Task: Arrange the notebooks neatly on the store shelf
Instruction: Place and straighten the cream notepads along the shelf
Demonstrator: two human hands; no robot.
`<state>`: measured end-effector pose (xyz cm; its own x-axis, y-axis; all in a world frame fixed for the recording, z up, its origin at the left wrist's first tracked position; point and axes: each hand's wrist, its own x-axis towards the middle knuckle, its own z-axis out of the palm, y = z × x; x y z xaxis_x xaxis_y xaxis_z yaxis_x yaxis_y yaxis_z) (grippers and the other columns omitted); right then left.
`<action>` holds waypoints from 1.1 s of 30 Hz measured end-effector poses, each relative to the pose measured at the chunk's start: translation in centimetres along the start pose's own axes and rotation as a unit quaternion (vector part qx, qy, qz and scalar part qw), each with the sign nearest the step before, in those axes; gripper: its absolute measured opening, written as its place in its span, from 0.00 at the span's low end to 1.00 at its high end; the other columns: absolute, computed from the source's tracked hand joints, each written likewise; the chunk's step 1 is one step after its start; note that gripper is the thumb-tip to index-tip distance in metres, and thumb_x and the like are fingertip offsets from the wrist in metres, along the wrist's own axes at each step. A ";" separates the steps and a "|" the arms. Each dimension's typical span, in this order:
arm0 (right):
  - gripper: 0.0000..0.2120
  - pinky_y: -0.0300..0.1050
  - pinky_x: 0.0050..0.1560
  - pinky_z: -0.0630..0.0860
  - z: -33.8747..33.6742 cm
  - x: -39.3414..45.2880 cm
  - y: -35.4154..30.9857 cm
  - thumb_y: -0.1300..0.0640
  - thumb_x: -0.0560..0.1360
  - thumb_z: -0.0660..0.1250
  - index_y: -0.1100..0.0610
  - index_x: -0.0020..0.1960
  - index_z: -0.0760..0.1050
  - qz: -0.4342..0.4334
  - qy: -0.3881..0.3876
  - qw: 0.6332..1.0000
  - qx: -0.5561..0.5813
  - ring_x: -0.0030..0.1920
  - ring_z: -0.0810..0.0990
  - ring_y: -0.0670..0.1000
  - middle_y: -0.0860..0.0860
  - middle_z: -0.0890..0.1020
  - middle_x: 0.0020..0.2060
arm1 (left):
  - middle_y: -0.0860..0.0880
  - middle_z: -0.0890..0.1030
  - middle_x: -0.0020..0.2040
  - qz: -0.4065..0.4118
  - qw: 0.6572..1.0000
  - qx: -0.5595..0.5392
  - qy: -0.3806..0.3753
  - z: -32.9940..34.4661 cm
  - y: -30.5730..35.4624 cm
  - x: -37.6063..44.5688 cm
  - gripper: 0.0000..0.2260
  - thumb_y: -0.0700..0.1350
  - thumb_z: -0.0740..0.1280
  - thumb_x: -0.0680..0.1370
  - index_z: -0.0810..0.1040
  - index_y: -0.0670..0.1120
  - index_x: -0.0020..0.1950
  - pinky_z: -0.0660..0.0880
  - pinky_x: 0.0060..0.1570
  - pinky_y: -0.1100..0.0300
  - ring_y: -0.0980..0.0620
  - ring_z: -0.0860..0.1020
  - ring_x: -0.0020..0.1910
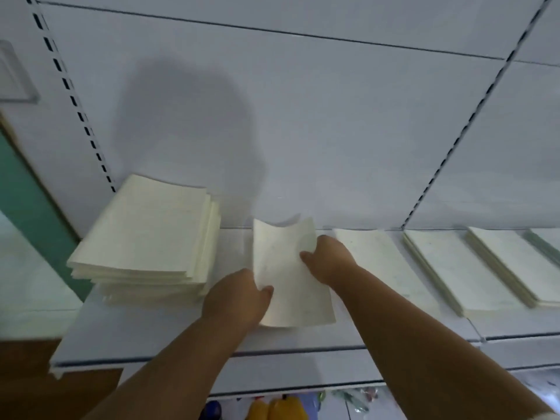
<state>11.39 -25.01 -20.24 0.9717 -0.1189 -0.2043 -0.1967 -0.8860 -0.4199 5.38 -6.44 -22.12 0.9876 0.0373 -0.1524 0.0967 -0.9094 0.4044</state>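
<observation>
A thin cream notebook (288, 268) hangs slightly bent over the middle of the white shelf (157, 331). My left hand (236, 298) grips its lower left edge and my right hand (330, 259) grips its right edge. To the left stands a tall, uneven stack of cream notebooks (148, 237). Right of my hands a low pile of notebooks (381, 265) lies flat on the shelf, with two more low piles (454, 268) (515, 262) further right.
The white back panel (303, 116) with slotted uprights (72, 98) rises behind the shelf. A green wall (27, 201) borders the left end. Yellow and blue items (272, 409) sit on a lower level beneath the shelf's front edge.
</observation>
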 end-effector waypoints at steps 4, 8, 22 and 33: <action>0.22 0.51 0.56 0.77 1.0 0.9 0.3 0.41 0.79 0.64 0.56 0.64 0.72 0.005 0.021 0.999 -0.049 0.57 0.80 0.56 0.53 0.80 0.58 | 0.49 0.81 0.49 -0.033 0.999 0.039 -0.004 1.0 -0.3 1.0 0.24 0.68 0.60 0.75 0.77 0.48 0.55 0.74 0.40 0.58 0.48 0.80 0.47; 0.28 0.51 0.51 0.77 0.1 0.1 -0.2 0.38 0.75 0.69 0.55 0.65 0.67 -0.013 0.072 0.994 -0.078 0.57 0.80 0.57 0.53 0.78 0.58 | 0.51 0.77 0.43 -0.035 0.994 0.091 0.042 0.4 0.4 -0.2 0.25 0.70 0.58 0.75 0.74 0.49 0.53 0.71 0.36 0.58 0.50 0.78 0.43; 0.42 0.43 0.33 0.71 5.2 -6.2 -16.5 0.17 0.65 0.53 0.57 0.43 0.74 -0.066 -0.034 0.990 0.123 0.36 0.78 0.49 0.48 0.78 0.33 | 0.55 0.77 0.34 0.072 0.938 -0.122 0.317 -14.6 -10.7 -8.5 0.06 0.54 0.64 0.78 0.71 0.53 0.48 0.71 0.32 0.63 0.56 0.77 0.33; 0.11 0.43 0.35 0.70 4.2 -8.8 -17.9 0.52 0.79 0.62 0.58 0.43 0.73 0.006 0.091 0.993 0.077 0.41 0.82 0.54 0.54 0.83 0.39 | 0.56 0.77 0.39 0.071 0.961 -0.141 0.226 -19.0 -17.5 -6.7 0.08 0.56 0.64 0.79 0.71 0.53 0.51 0.69 0.33 0.64 0.60 0.76 0.36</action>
<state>5.85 -6.25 -14.66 0.9739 -0.2207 -0.0523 -0.2125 -0.8069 -0.5511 -0.56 17.07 -11.07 0.9397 0.1551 0.3047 -0.0770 -0.7723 0.6306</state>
